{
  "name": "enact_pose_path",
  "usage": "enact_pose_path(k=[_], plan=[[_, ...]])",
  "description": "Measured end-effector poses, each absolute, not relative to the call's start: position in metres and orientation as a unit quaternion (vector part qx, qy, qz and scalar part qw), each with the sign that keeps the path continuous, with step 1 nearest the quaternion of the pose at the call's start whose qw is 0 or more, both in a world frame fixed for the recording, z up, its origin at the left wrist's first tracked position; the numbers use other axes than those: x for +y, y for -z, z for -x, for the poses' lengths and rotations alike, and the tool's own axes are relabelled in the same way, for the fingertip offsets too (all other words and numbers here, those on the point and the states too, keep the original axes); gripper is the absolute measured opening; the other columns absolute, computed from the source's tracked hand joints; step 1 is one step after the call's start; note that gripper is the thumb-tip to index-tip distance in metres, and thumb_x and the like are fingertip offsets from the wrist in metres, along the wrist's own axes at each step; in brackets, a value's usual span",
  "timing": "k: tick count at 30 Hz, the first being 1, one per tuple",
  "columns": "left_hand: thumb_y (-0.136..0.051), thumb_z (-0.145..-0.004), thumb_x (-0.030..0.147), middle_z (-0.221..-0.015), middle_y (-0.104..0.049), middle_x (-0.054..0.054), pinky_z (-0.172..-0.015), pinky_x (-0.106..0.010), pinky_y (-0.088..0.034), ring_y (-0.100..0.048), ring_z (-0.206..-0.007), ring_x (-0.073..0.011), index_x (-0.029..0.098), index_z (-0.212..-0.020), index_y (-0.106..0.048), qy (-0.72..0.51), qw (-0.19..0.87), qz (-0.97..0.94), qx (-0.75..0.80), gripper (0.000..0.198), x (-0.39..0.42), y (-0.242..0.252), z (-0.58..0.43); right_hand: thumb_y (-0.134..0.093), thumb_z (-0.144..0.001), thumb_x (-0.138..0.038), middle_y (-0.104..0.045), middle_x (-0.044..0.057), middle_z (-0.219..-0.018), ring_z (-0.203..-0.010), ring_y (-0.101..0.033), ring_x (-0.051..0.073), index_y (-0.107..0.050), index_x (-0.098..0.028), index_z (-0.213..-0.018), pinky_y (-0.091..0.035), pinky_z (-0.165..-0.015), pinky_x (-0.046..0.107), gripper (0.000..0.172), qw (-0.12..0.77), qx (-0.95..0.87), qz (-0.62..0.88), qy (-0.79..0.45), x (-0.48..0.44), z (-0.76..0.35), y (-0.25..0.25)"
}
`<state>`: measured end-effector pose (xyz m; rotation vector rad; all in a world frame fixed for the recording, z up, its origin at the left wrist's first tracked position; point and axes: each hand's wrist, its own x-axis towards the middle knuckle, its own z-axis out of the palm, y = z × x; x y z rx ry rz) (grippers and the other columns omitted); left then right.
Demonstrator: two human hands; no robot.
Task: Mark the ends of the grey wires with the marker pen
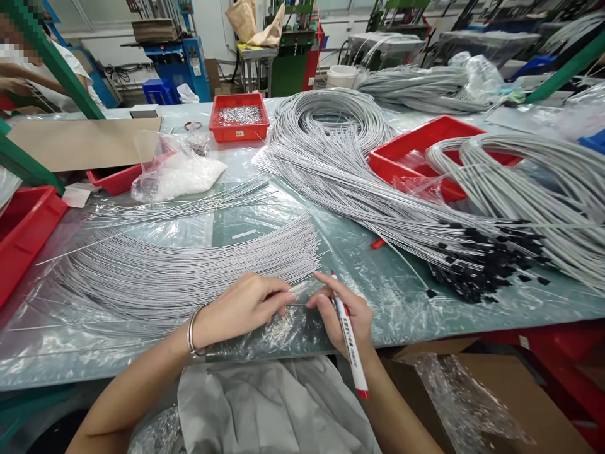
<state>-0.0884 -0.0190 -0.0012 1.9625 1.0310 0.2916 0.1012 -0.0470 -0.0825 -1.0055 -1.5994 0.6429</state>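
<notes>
A fanned bundle of thin grey cables (189, 265) lies on the plastic-covered table (340, 340). My left hand (253, 301) is at the bundle's right end, its thumb and fingers pinched on a thin cable end. Just to its right, my right hand (347, 309) holds a white marker with red ends (348, 343), which slants across the palm. The right thumb and forefinger are a little apart near the cable tips. Small pale scraps (282, 331) lie on the table below the hands.
Long cables with black tips (491, 258) spread on the right, beside a red tray (425, 139) and a large cable coil (543, 183). A red bin of small metal parts (239, 116) and a plastic bag (177, 176) stand behind. Another person's arm (42, 75) shows at upper left.
</notes>
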Motion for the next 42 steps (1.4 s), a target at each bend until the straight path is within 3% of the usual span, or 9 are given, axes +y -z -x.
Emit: enact_pose_path(k=[3, 8, 17, 20, 22, 23, 25, 30, 42], plan=[[-0.040, -0.093, 0.040, -0.054, -0.054, 0.004, -0.048, -0.017, -0.033, -0.049, -0.047, -0.0064, 0.016, -0.071, -0.060, -0.117, 0.464, -0.770, 0.422, 0.038, -0.018, -0.002, 0.090, -0.052, -0.084, -0.008, -0.064, -0.001, -0.071, -0.064, -0.060, 0.013, -0.044, -0.025, -0.133, -0.049, -0.063, 0.027, 0.053, 0.532, -0.711, 0.395, -0.235, -0.052, -0.100, 0.083], [-0.042, -0.093, 0.040, -0.063, -0.059, 0.002, -0.051, -0.018, -0.035, -0.054, -0.055, -0.0082, 0.016, -0.073, -0.061, -0.145, 0.473, -0.753, 0.433, 0.036, -0.018, 0.001, 0.083, -0.051, -0.082, -0.006, -0.061, 0.000, -0.067, -0.062, -0.058, 0.016, -0.033, -0.021, -0.141, -0.049, -0.061, 0.031, 0.064, 0.538, -0.725, 0.389, -0.184, -0.058, -0.090, 0.081], [-0.041, -0.093, 0.037, -0.051, -0.051, 0.004, -0.047, -0.019, -0.029, -0.044, -0.046, -0.0066, 0.016, -0.073, -0.062, -0.136, 0.437, -0.778, 0.430, 0.035, -0.020, -0.002, 0.079, -0.052, -0.082, -0.008, -0.067, 0.003, -0.075, -0.065, -0.057, 0.017, -0.033, -0.018, -0.140, -0.048, -0.067, 0.033, 0.062, 0.505, -0.765, 0.360, -0.171, -0.061, -0.102, 0.074], [-0.039, -0.094, 0.033, -0.051, -0.051, 0.004, -0.051, -0.019, -0.031, -0.045, -0.048, -0.0064, 0.015, -0.071, -0.060, -0.128, 0.416, -0.805, 0.402, 0.036, -0.022, -0.006, 0.078, -0.055, -0.082, -0.018, -0.064, 0.002, -0.072, -0.057, -0.054, 0.015, -0.048, -0.018, -0.124, -0.046, -0.058, 0.029, 0.042, 0.506, -0.733, 0.401, -0.215, -0.060, -0.107, 0.071], [-0.039, -0.095, 0.031, -0.057, -0.056, 0.003, -0.056, -0.019, -0.034, -0.050, -0.053, -0.0074, 0.015, -0.072, -0.060, -0.105, 0.413, -0.828, 0.365, 0.035, -0.023, -0.008, 0.076, -0.055, -0.083, -0.025, -0.057, -0.001, -0.061, -0.050, -0.048, 0.012, -0.058, -0.019, -0.092, -0.041, -0.051, 0.025, 0.012, 0.489, -0.724, 0.415, -0.253, -0.057, -0.109, 0.068], [-0.038, -0.095, 0.031, -0.060, -0.059, 0.002, -0.058, -0.020, -0.035, -0.052, -0.056, -0.0081, 0.015, -0.074, -0.060, -0.090, 0.415, -0.837, 0.344, 0.035, -0.023, -0.009, 0.076, -0.053, -0.084, -0.026, -0.051, -0.003, -0.055, -0.047, -0.045, 0.011, -0.055, -0.019, -0.076, -0.037, -0.048, 0.024, 0.011, 0.476, -0.728, 0.412, -0.273, -0.055, -0.110, 0.066], [-0.037, -0.096, 0.029, -0.066, -0.063, 0.000, -0.061, -0.020, -0.036, -0.054, -0.058, -0.0085, 0.014, -0.076, -0.061, -0.062, 0.426, -0.846, 0.314, 0.034, -0.022, -0.009, 0.075, -0.047, -0.087, -0.025, -0.038, -0.005, -0.048, -0.043, -0.037, 0.008, -0.042, -0.019, -0.058, -0.030, -0.045, 0.023, 0.030, 0.449, -0.735, 0.402, -0.312, -0.052, -0.109, 0.064], [-0.044, -0.093, 0.036, -0.066, -0.061, 0.002, -0.056, -0.021, -0.033, -0.051, -0.058, -0.0090, 0.016, -0.081, -0.061, -0.054, 0.402, -0.842, 0.356, 0.029, -0.023, -0.005, 0.074, -0.042, -0.089, -0.026, -0.028, -0.006, -0.048, -0.042, -0.028, 0.007, -0.035, -0.019, -0.056, -0.023, -0.042, 0.022, 0.035, 0.452, -0.699, 0.417, -0.364, -0.051, -0.104, 0.065], [-0.035, -0.097, 0.030, -0.068, -0.062, -0.002, -0.059, -0.023, -0.035, -0.057, -0.063, -0.0121, 0.015, -0.078, -0.058, -0.060, 0.327, -0.867, 0.372, 0.033, -0.022, 0.004, 0.067, -0.046, -0.090, -0.032, -0.038, -0.005, -0.046, -0.042, -0.035, 0.007, -0.042, -0.018, -0.056, -0.029, -0.042, 0.022, 0.036, 0.461, -0.658, 0.475, -0.359, -0.048, -0.103, 0.077]])
